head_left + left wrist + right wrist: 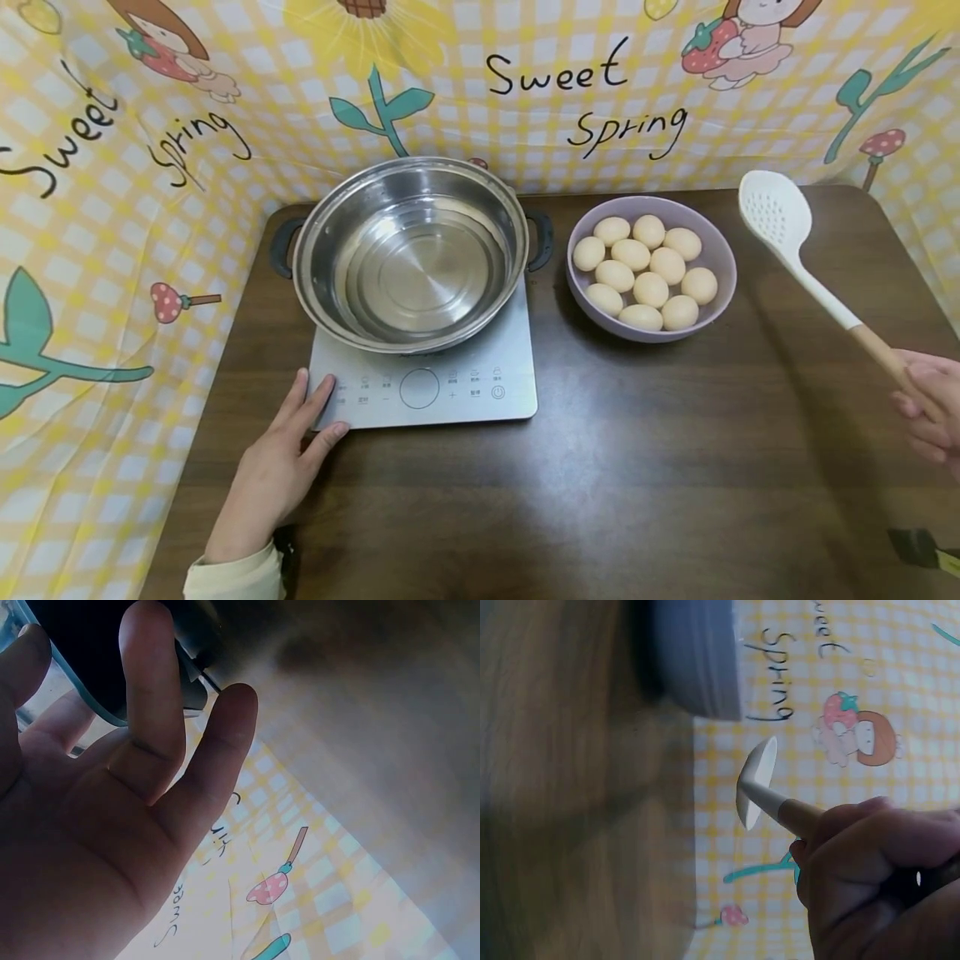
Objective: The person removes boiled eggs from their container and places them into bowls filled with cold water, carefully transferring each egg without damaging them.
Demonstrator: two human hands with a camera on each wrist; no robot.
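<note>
My left hand (277, 467) touches the front left corner of a silver induction cooker (517, 400), its fingers extended beside the control marks. In the left wrist view the same hand (112, 780) shows its palm, with fingers near the cooker's dark underside. On the cooker sits a wide steel pot (427, 275) with two dark handles, and what looks like clear water inside. At the right edge my right hand (933, 400) grips the wooden handle of a white slotted spoon (776, 212), raised above the table. The right wrist view shows the fingers (870, 855) curled round that handle.
Right of the pot stands a purple bowl (652, 335) holding several light brown eggs (651, 290). The dark wooden table (600, 483) meets a yellow checked cloth (540, 125) at the back and sides. A small dark object (911, 547) shows at the lower right.
</note>
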